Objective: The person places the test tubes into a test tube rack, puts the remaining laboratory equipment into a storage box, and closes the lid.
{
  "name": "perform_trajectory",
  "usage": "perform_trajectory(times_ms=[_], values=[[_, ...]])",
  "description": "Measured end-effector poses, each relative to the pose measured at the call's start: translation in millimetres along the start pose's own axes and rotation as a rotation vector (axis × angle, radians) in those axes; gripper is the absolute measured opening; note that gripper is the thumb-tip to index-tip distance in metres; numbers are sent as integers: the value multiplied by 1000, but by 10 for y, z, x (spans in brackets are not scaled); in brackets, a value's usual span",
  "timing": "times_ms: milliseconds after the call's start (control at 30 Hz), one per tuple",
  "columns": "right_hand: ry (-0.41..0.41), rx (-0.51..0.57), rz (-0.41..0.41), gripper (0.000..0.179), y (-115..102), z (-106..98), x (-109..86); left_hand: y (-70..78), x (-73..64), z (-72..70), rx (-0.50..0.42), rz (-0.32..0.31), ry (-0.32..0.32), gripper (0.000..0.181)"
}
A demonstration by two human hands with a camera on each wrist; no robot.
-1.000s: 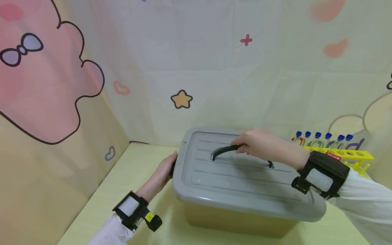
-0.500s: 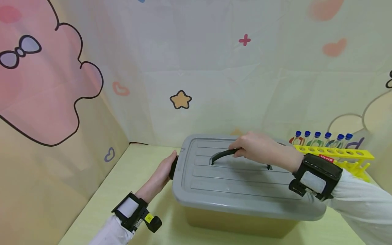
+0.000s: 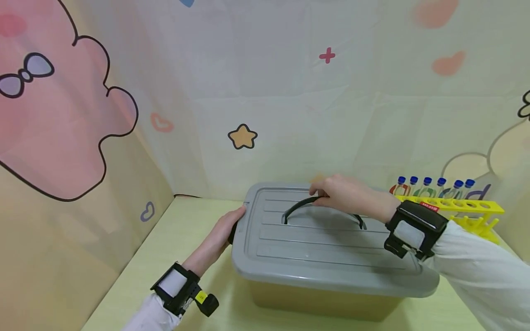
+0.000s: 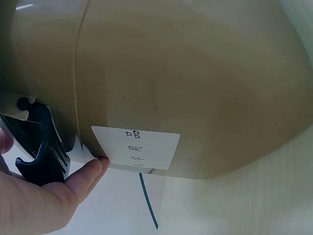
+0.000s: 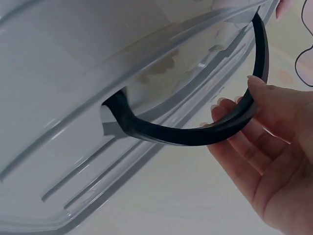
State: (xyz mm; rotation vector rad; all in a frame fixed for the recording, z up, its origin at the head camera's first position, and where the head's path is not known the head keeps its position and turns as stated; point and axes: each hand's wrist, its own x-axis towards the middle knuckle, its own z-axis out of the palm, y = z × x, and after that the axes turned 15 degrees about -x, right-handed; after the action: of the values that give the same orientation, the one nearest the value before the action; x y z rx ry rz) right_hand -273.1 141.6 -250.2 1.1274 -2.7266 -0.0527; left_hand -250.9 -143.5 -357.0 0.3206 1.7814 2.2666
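Note:
A storage box with an amber-brown body (image 3: 323, 301) and a grey lid (image 3: 323, 262) sits on the table. My right hand (image 3: 349, 195) holds the lid's black carry handle (image 3: 298, 205), raised in an arch. In the right wrist view the thumb lies on one side of the handle (image 5: 181, 135) and the fingertips on the other. My left hand (image 3: 217, 236) is at the box's left end. Seen from the left wrist, its fingers (image 4: 90, 176) extend to the box wall beside a white label (image 4: 137, 147). A black side latch (image 4: 46, 142) stands out between thumb and fingers.
A yellow test-tube rack (image 3: 468, 205) stands behind the box at the right, with several blue-capped tubes (image 3: 426, 187). A printed cloth backdrop (image 3: 290, 138) rises behind and to the left of the pale table (image 3: 198, 216).
The back of the lid has come down a little. My right wrist has shifted left, and the handle arches higher. The left hand stays at the side, its thumb slightly closer to the lid rim.

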Motion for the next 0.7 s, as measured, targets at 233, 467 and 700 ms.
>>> perform_trajectory(times_ms=[233,467,700], values=[[-68,-70,27,16,73,49,-11,-4,1,-4,7,-6,13,48],[-154,-53,140,22,152,87,-55,0,-4,0,4,-15,-5,48],[-148,10,169,19,230,75,-114,-2,8,-4,-1,-19,7,48]])
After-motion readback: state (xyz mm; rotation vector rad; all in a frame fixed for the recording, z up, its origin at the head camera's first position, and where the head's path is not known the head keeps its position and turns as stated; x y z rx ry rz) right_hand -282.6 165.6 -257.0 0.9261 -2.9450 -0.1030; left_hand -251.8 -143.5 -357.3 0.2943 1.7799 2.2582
